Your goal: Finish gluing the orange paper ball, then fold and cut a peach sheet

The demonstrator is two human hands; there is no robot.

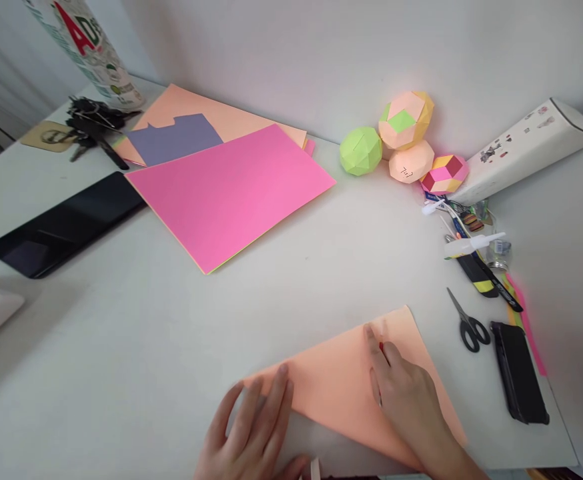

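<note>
A sheet of peach paper (331, 393) lies at the front right of the table. My left hand (254, 427) rests on its left corner, fingers stretched out and pressing down. Over the paper's right part is my right hand (406, 390), its index finger reaching toward the far edge. Beneath its curled fingers a slim object with a red bit (381, 347) shows; most of it is hidden, so I cannot tell its kind. Scissors (471, 330) with black handles lie to the right of the paper, apart from both hands.
Pink paper (231, 197) lies mid-table, over purple (176, 137) and peach sheets. At the back stand several folded paper balls (360, 152) and a white box (526, 150). A black phone (519, 373) is at right. Left are a black tablet-like slab (71, 223) and keys (91, 127).
</note>
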